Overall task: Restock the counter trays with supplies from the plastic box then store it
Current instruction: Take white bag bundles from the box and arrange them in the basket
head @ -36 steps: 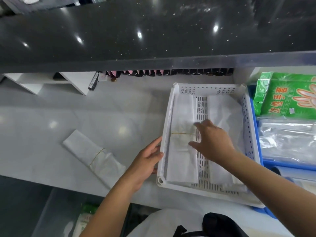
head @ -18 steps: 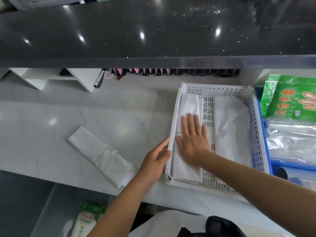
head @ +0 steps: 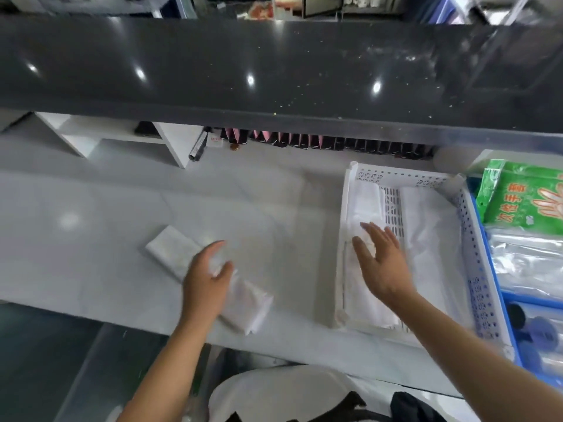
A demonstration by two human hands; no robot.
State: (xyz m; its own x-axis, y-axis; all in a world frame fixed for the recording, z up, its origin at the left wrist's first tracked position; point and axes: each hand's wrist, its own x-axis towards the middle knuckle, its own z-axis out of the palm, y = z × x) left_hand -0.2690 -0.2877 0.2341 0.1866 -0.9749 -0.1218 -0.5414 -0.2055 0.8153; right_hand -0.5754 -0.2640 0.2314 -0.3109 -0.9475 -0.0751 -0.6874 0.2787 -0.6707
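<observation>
Two bundles of folded white bags already lie in the white perforated tray (head: 470, 263), one along its left wall and one further right, with the slotted floor showing between them. A third bundle (head: 243, 303) lies on the grey counter (head: 91, 239), well apart from the tray on its left side.

Half a second ago the left hand (head: 207, 281) was resting against the left rim of the tray; now it has moved away to the left and is over the middle of the loose bundle. Its fingers are curled around the bundle, but the picture is blurred there, so it cannot be told if the grip is closed or only closing. The right hand (head: 380, 260), which was pressing flat on the left bundle (head: 365, 205) in the tray, is now open with spread fingers, above that bundle; whether it touches is not clear.

This probably means the bundle in the tray is settled and the person goes for the next one. The blue tray (head: 487, 269) with the green glove packet (head: 524, 196) sits just beside, on the right. The plastic box itself cannot be identified with confidence.
</observation>
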